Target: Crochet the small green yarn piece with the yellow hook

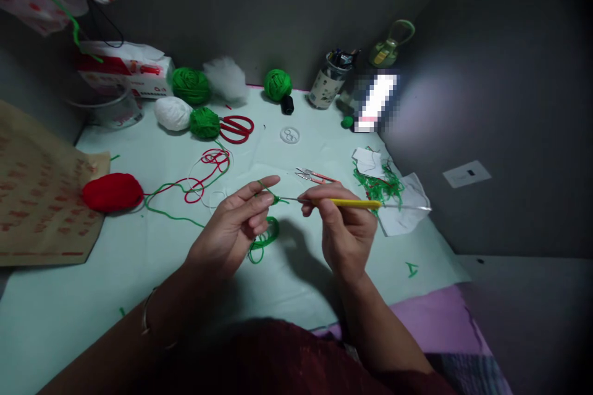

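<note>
The left hand (238, 216) pinches a small green yarn piece (277, 200) between thumb and fingertips, with a strand passing over the index finger. The right hand (348, 228) grips a crochet hook (354, 203) by its yellow handle, between thumb and fingers. The hook lies roughly level across the gap between the hands: its thin metal shaft points left and reaches the yarn piece, and a second metal end projects beyond the right hand. Whether the hook tip sits inside a loop cannot be told.

Both hands are above the worktop (115, 296). Loose green yarn loops (265, 237) lie just below the left fingers. Thread snips (317, 176) lie just beyond the right fingers, partly hidden by them.

Left of the left hand is a red yarn ball (113, 192), positioned against a brown paper bag (41, 197). Beyond the left hand, red-handled scissors (237, 129) lie with their blades hidden by a green yarn bundle (204, 123); a white yarn ball (173, 113) adjoins that bundle. A round clear dish (290, 135) stands beyond the gap between the hands, nearer than a black thread spool (287, 105). Right of the right hand, green yarn scraps (377, 186) form a loose pile.
</note>
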Demonstrator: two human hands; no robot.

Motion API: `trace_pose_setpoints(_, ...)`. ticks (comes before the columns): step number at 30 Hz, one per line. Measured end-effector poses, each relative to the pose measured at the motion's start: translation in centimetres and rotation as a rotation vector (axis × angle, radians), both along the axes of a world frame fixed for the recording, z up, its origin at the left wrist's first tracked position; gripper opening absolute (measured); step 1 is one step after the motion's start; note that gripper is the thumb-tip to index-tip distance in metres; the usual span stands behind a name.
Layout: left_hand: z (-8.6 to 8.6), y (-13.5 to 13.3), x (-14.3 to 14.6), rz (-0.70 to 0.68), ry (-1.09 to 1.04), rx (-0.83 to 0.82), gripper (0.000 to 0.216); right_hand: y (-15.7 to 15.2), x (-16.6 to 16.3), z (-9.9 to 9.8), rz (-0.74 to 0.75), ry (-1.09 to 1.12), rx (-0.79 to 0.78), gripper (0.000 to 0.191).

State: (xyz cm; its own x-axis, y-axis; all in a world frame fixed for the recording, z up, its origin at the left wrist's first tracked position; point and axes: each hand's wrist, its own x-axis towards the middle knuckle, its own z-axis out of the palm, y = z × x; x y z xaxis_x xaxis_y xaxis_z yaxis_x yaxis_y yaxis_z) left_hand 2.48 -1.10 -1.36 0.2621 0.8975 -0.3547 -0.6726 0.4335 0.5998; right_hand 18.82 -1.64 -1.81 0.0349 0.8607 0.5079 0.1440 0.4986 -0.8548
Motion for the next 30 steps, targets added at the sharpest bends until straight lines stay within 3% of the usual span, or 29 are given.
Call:
trace_pose_setpoints(3, 0.06, -0.14, 0.31, -0.011, 0.096, 0.062, 0.032, 0.39, -0.27, -0.04, 0.112, 0.04, -0.062, 0.016)
trace_pose_setpoints(9, 0.12, -0.28, 0.46, -0.027, 0.146, 0.063, 0.038, 0.62, -0.06, -0.72, 0.122, 0.203, -0.16, 0.015)
trace_pose_setpoints(18, -0.31, -0.27, 0.22, 0.007, 0.075, 0.034, 0.022, 0.33, -0.05, -0.56, 0.093, 0.212, -0.098, 0.015)
trace_pose_setpoints(30, -0.37, -0.22, 0.2, 0.013, 0.129, 0.092, 0.021, 0.3, -0.11, -0.49, 0.064, 0.216, -0.104, 0.016)
